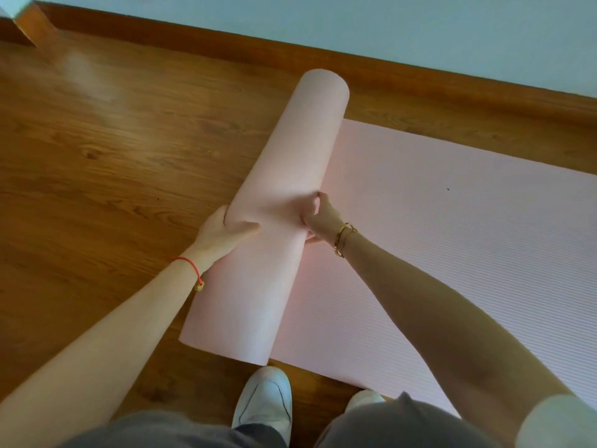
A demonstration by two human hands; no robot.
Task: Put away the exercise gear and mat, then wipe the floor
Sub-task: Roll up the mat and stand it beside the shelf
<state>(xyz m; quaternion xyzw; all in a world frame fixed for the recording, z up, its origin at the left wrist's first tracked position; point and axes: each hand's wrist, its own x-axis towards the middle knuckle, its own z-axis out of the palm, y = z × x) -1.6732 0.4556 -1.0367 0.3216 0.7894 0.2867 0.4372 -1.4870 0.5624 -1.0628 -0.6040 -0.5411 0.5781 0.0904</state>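
Observation:
A pale pink exercise mat lies on the wooden floor, partly rolled up. Its rolled part (290, 176) forms a thick tube running from near my feet toward the wall. The flat, ribbed part (452, 227) stretches away to the right. My left hand (223, 231) grips the roll's left side, thumb lying across the top. My right hand (318, 215) grips the roll's right side, where the tube meets the flat part, fingers curled into it. Both hands hold the roll around its middle.
Wooden floor (113, 156) spreads to the left. A wooden skirting board (420, 79) and a pale wall (420, 24) run along the far side. My white shoes (263, 399) stand at the mat's near edge.

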